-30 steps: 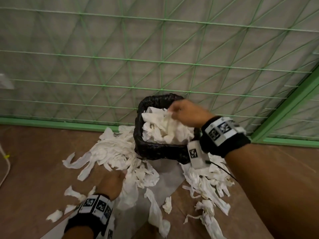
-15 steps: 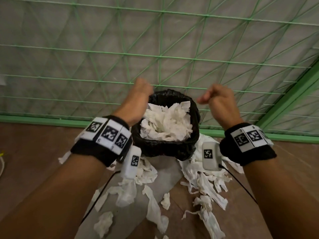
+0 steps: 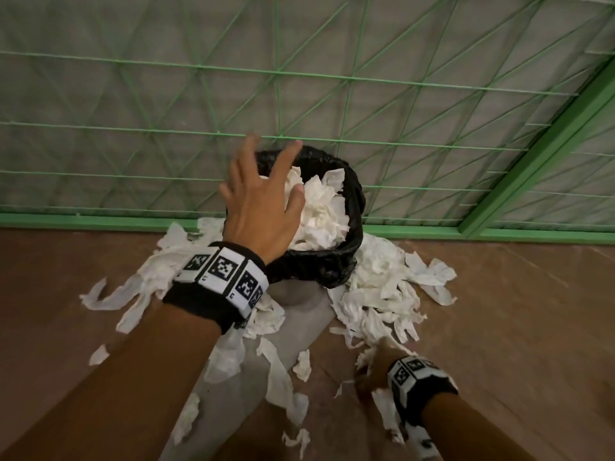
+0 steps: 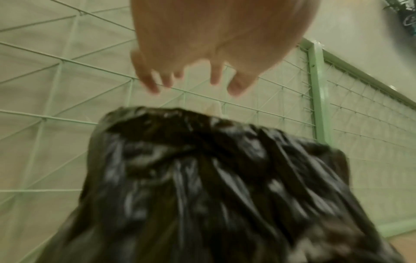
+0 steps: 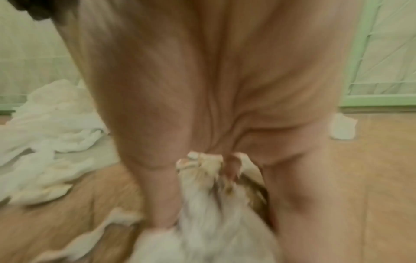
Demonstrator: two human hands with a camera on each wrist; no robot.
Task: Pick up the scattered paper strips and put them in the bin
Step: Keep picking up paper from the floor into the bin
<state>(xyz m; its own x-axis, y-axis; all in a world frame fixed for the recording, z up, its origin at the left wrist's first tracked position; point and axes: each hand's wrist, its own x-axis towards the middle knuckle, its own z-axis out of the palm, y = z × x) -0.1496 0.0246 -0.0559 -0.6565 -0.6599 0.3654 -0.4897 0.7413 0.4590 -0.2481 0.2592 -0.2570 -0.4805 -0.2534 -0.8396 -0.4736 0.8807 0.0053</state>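
A bin lined with a black bag [image 3: 332, 264] stands against the green fence, heaped with white paper strips [image 3: 319, 207]. My left hand [image 3: 263, 191] hovers over its left rim with fingers spread and nothing in it; from the left wrist view the bag [image 4: 202, 178] fills the lower frame under the spread fingers [image 4: 153, 87]. Down on the floor at the lower right, my right hand [image 3: 372, 371] grips a bunch of paper strips [image 5: 202, 204], fingers curled round them. More strips [image 3: 382, 287] lie scattered on both sides of the bin.
The green wire fence [image 3: 299, 138] closes off the back and right. The floor is brown, with a grey sheet [image 3: 233, 410] under the bin running toward me. Loose strips [image 3: 279, 377] lie on that sheet and to the left [image 3: 139, 294].
Both hands were raised at the bin half a second ago. Now the left hand has opened over the bin, and the right hand has dropped to the floor and taken hold of strips.
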